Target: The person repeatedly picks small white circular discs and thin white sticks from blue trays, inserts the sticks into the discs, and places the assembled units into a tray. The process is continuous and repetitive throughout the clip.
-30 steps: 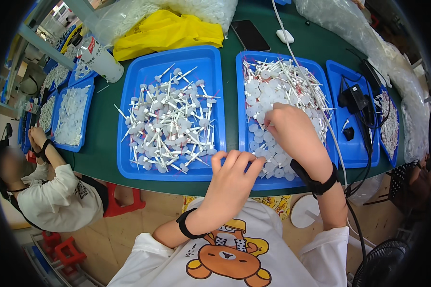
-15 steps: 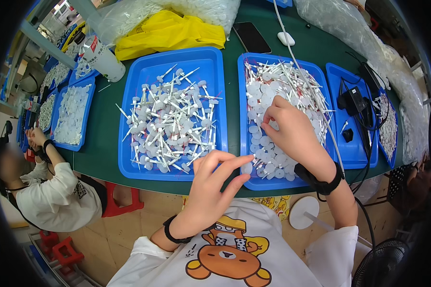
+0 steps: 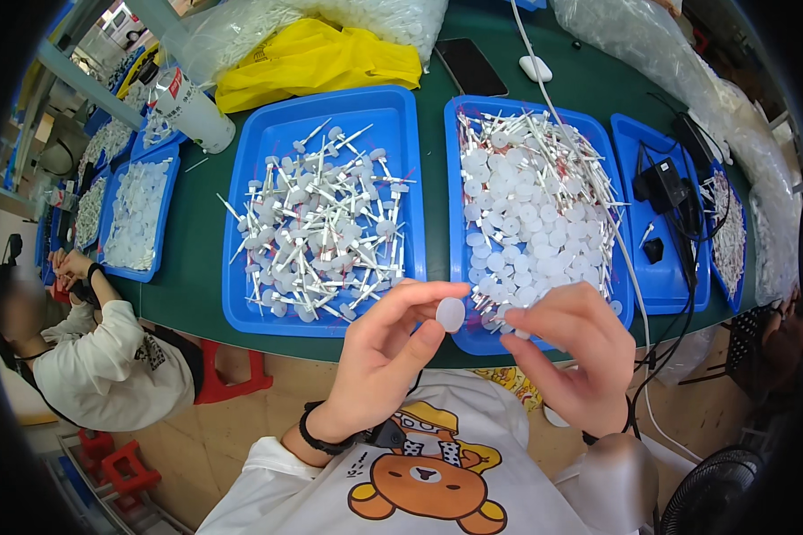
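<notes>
My left hand (image 3: 385,352) pinches a small white round cap (image 3: 450,313) between thumb and forefinger, just in front of the table's near edge. My right hand (image 3: 569,348) is beside it with fingers curled, its fingertips close to the cap and holding a thin white stick (image 3: 509,317). Right behind the hands, a blue tray (image 3: 459,334) holds loose white caps and thin white sticks. To its left, another blue tray (image 3: 241,308) holds several white sticks with caps fitted on their ends.
A green table (image 3: 192,259) carries more blue trays of white parts at the left (image 3: 134,214) and right (image 3: 665,290). A yellow cloth (image 3: 317,58), phone (image 3: 470,64), white spray can (image 3: 192,111) and black cables (image 3: 674,192) lie farther back. Another person (image 3: 89,357) sits at left.
My right hand has drawn back out of the caps tray toward my body. My left hand rose to meet it and now pinches a white cap.
</notes>
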A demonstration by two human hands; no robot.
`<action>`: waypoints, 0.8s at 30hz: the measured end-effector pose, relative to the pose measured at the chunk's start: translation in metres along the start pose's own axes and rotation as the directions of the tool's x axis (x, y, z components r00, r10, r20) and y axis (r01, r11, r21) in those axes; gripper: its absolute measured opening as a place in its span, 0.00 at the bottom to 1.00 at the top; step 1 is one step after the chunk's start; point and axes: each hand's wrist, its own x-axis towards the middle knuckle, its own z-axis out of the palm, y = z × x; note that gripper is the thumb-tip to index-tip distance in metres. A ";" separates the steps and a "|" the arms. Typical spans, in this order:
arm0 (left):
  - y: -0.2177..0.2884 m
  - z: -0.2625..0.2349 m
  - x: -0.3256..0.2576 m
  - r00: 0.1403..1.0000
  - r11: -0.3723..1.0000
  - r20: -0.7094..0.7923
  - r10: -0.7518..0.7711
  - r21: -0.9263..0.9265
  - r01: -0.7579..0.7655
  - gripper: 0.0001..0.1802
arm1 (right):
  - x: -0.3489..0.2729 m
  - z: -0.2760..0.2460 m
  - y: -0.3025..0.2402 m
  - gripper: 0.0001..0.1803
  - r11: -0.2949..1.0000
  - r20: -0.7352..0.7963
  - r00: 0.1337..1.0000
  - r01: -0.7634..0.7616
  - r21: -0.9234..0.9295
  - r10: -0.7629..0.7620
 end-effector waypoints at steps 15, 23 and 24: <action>-0.004 0.001 -0.004 0.992 0.992 0.120 0.024 -0.122 -0.009 0.19 | -0.018 0.006 0.005 0.24 0.989 -0.035 0.991 0.130 -0.075 -0.133; -0.005 0.000 -0.001 0.989 0.998 0.145 0.038 -0.054 -0.031 0.19 | -0.018 -0.002 0.005 0.23 0.973 0.032 0.988 0.155 -0.173 -0.151; -0.004 0.001 -0.001 0.989 0.998 0.144 0.040 -0.044 -0.034 0.19 | -0.017 -0.004 0.005 0.23 0.972 0.049 0.988 0.152 -0.181 -0.146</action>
